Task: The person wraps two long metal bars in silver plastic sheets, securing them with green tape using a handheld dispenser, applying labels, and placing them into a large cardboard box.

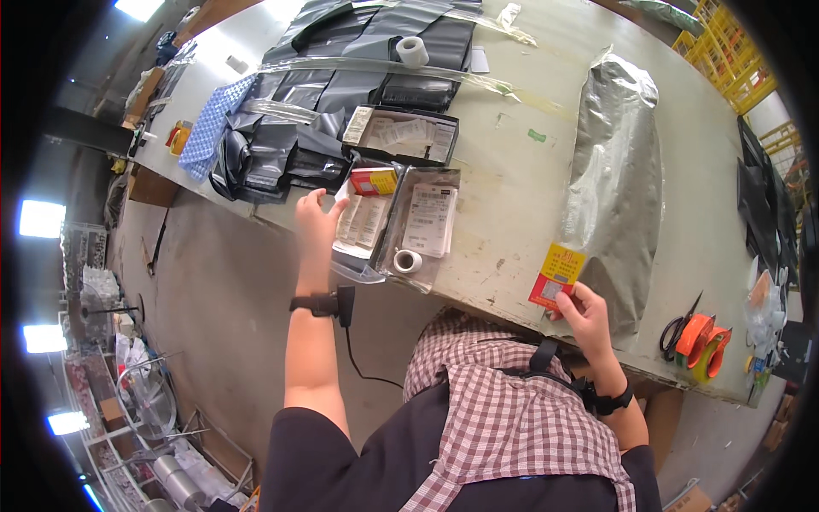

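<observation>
A red-and-yellow printed card [560,271] is pinched between the thumb and fingers of my right hand [587,319], over the near end of a long silver-grey plastic bag [616,179]. The bag lies flat on the table. My left hand [317,226] is at the left side of an open box [358,271], fingers apart, with nothing visible in them. Inside that box are another red-and-yellow card [374,181] and stacks of small paper slips [362,224]. Whether my left fingertips touch the box is hard to tell.
Beside it, a clear-sided box [450,222] holds white labels [428,220] and a small roll [407,261]. Behind is a black box [452,141] of slips. Black plastic bags [341,94] pile at the far left, with a tape roll [412,52]. Orange-handled tape dispensers [695,337] and scissors [678,328] lie right.
</observation>
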A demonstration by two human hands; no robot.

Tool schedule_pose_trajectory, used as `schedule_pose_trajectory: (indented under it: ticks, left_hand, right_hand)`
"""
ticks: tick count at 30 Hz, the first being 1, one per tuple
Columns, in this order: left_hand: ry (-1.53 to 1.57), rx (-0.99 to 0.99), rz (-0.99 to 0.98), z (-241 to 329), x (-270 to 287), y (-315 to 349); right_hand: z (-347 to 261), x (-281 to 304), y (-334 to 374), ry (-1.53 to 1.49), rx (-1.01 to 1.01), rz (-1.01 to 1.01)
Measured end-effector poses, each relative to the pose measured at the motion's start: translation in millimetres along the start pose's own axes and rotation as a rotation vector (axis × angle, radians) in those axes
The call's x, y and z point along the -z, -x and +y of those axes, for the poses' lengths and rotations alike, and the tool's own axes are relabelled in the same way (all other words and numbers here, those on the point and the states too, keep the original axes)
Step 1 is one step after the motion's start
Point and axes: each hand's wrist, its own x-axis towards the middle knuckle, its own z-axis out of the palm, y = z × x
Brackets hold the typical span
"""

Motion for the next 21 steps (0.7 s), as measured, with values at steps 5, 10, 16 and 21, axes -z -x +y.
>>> schedule_pose_trajectory:
  ticks: [5, 10, 16, 21]
  left_hand:
    - [0.053, 0.067, -0.148, -10, 0, -21]
    - [0.904, 0.012, -0.338, 134, 21, 40]
    - [0.894, -0.373, -1.269, 264, 1, 155]
    - [0.421, -1.211, -0.816, 296, -28, 172]
  right_hand:
    - [-3, 9, 11, 0.06, -0.026, -0.093]
    - [-16, 21, 31, -0.534, -0.13, -0.034]
    - [29, 49, 67, -0.484, 0.032, 0.312]
    - [62, 115, 160, -0.084, -0.194, 0.295]
